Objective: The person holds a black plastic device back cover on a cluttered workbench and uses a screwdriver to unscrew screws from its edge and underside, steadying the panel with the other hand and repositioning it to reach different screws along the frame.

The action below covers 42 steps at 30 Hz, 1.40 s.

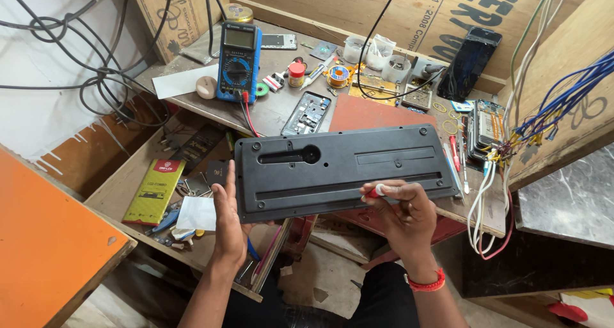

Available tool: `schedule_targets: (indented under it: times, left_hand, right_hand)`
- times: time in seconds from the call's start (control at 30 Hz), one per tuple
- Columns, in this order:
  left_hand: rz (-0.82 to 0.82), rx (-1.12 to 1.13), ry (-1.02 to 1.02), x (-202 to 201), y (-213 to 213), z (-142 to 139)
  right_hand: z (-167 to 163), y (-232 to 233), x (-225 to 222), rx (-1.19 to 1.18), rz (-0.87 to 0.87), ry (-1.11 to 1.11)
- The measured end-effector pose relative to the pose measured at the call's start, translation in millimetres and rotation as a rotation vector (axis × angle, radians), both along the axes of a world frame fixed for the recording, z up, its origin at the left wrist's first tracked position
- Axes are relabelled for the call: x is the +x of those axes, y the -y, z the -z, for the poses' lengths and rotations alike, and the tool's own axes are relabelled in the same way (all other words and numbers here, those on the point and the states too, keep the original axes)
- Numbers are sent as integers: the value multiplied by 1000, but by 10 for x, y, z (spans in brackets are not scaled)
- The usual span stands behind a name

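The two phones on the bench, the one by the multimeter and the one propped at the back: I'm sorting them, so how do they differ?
The opened phone lies flat with its insides exposed; the black phone leans against the board, closed and dark. The opened one sits nearer the black panel. Both are slim rectangles.

black keyboard back [342, 168], blue multimeter [238, 62], perhaps red-handled screwdriver [374, 191].

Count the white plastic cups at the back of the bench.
3: one cup leftmost, one beside it, one right, near the black cable; clutter may hide more.
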<state>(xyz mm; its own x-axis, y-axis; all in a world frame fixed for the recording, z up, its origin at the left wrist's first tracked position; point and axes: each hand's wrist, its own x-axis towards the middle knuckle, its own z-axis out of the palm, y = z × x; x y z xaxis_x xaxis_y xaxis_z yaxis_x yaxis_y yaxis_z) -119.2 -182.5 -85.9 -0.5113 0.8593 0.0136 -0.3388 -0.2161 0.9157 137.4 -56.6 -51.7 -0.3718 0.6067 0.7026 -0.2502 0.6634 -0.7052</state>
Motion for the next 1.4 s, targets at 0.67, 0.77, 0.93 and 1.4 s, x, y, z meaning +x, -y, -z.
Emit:
schedule_targets:
  times: [0.67, 0.77, 0.93, 1.4]
  left_hand:
    - [3, 2, 7, -3, 14, 15]
    - [3, -11, -20, 6, 4, 12]
    - [3, 12, -9, 14, 10, 10]
    - [5, 23, 5, 18, 15, 6]
  right_hand:
    - [-40, -44, 13, -16, -10, 81]
    - [-20, -52, 12, -84, -121, 7]
    - [46, -61, -25, 80, 249, 29]
    - [-46, -72, -41, 79, 173, 110]
